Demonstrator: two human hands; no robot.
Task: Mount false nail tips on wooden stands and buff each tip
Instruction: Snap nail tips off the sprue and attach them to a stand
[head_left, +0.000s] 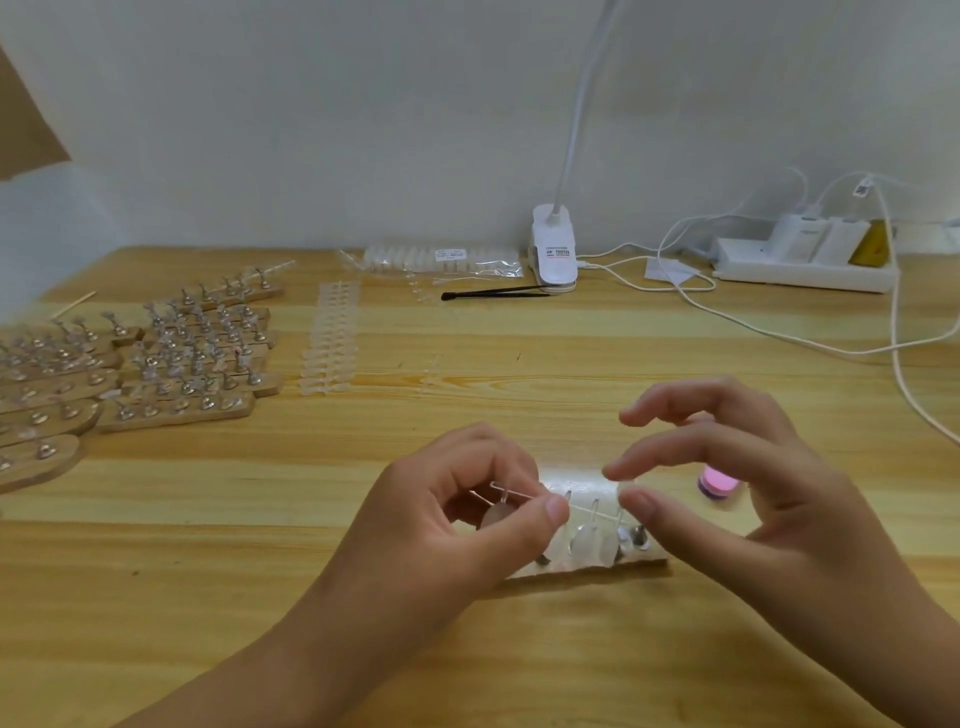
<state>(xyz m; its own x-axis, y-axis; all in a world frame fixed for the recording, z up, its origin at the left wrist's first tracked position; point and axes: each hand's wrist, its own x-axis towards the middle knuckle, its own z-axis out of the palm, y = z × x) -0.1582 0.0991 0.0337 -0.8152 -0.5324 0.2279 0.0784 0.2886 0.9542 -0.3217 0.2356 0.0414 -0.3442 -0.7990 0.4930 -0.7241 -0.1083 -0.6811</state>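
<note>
Head view: left hand pinches a clear plastic strip of false nail tips over the pale wooden stand on the bench, right hand open, empty (mounting, I'd judge; next, snap one tip free).

Near the front edge of the worktop, one wooden stand sits dead centre between the two hands. A strip of nail tips hangs just above it, pinched in the left hand. The buffer block is behind the right hand. The rest of the stands are bunched up far left, with loose tip strips just right of them. Along the back wall, left to right: bag of tips, clip lamp, power strip.
</note>
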